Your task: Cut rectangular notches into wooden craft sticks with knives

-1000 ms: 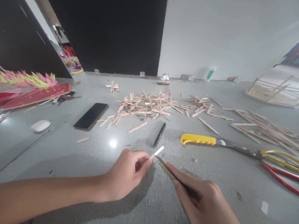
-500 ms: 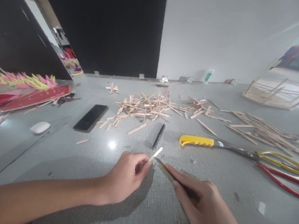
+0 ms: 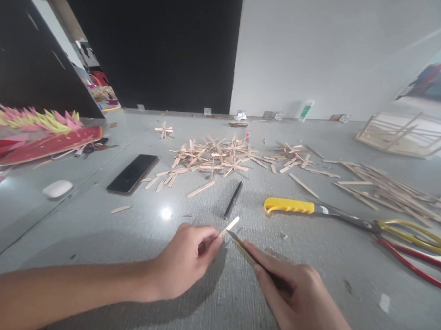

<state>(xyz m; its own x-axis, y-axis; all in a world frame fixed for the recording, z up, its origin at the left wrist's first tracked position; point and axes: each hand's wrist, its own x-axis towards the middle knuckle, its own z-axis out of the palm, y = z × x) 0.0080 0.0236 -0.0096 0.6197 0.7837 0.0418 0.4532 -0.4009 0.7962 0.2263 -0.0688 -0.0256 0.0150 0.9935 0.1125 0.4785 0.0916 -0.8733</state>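
Between thumb and forefinger, my left hand (image 3: 191,259) pinches a small wooden stick (image 3: 232,224), whose rounded end points up and to the right. My right hand (image 3: 293,290) is closed around a slim cutter knife (image 3: 244,248); the blade tip touches or nearly touches the stick just beyond my left fingertips. A black pen (image 3: 233,200) lies on the grey surface just past the stick. Farther back is a loose pile of short wooden pieces (image 3: 212,158).
A yellow-handled tool (image 3: 288,205) and red-and-yellow-handled scissors (image 3: 415,237) lie right, near long sticks (image 3: 394,191) and a wooden frame (image 3: 405,134). At left are a phone (image 3: 133,174), a white case (image 3: 57,189) and a red object (image 3: 55,145). Boards (image 3: 161,49) stand behind.
The view has shifted very slightly. Both hands keep their hold, with the knife tip still at the stick.
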